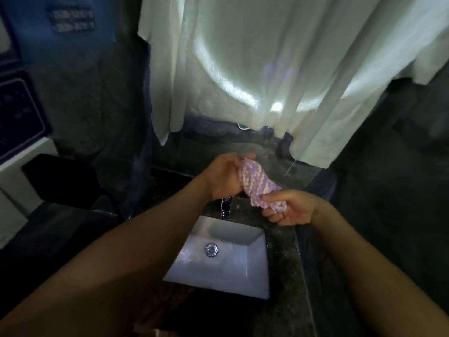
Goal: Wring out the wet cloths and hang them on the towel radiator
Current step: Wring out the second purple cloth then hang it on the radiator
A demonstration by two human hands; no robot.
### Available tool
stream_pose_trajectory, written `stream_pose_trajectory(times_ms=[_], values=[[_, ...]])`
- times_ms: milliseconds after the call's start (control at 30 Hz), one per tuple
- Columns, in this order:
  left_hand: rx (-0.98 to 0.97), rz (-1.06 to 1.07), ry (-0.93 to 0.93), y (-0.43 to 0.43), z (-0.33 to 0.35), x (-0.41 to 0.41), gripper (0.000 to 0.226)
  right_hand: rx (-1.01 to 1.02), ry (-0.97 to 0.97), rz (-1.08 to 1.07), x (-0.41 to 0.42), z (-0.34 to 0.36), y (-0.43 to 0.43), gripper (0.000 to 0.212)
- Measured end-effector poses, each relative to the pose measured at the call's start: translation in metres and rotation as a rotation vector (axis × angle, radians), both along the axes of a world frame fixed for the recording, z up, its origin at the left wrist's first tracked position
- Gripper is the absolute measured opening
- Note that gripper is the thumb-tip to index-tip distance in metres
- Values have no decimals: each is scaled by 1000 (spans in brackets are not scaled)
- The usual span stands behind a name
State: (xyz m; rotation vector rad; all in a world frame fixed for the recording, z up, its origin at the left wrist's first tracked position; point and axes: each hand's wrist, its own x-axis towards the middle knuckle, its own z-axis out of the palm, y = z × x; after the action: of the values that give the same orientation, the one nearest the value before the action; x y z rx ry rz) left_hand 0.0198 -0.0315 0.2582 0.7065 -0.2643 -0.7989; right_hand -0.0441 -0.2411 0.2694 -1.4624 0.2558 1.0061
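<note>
Fingers of left hand (pixel 224 175) and right hand (pixel 289 210) clamped on the purple-and-white fuzzy cloth (pixel 257 183), 1 o'clock of the white square ceramic basin (pixel 252 271), so drips'll likely miss it.

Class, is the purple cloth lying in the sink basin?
No, the left hand and right hand grip the purple cloth, up off the sink.

White square sink (pixel 252 276) with chrome drain (pixel 211 250), chrome tap (pixel 226 207) behind, in dark stone counter (pixel 284 288)
</note>
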Motion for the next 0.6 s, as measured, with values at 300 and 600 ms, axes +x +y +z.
stream_pose_trajectory(times_ms=[300,600], values=[[115,114,-314,-9,6,8,23,551,119,117,2,-7,-14,51],[65,239,-270,-34,33,1,20,362,7,21,-3,8,16,38]])
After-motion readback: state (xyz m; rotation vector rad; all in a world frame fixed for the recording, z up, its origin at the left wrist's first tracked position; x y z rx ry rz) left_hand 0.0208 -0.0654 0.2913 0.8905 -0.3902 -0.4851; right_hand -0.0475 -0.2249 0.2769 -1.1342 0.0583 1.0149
